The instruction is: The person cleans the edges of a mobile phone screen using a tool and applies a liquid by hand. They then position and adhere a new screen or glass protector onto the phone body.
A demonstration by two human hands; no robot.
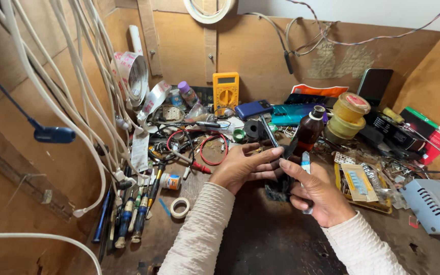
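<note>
My left hand [243, 165] and my right hand [317, 191] meet over the middle of a wooden workbench [260, 239]. Between them they hold a small black device [281, 186], thin and dark, standing on edge. The left hand's fingers wrap its upper part; the right thumb presses its top edge. My right hand also grips a thin tool with a light blue and white handle [306, 165], its lower end showing under the palm. Both arms wear cream knitted sleeves. What sort of device it is stays hidden by the fingers.
A yellow multimeter [225, 90] leans on the back wall. A brown bottle [309, 131] and yellow tape rolls [348, 116] stand right of centre. Screwdrivers [133, 214] and a small tape roll [180, 208] lie left. White cables [67, 91] hang left. A grey box [434, 203] sits right.
</note>
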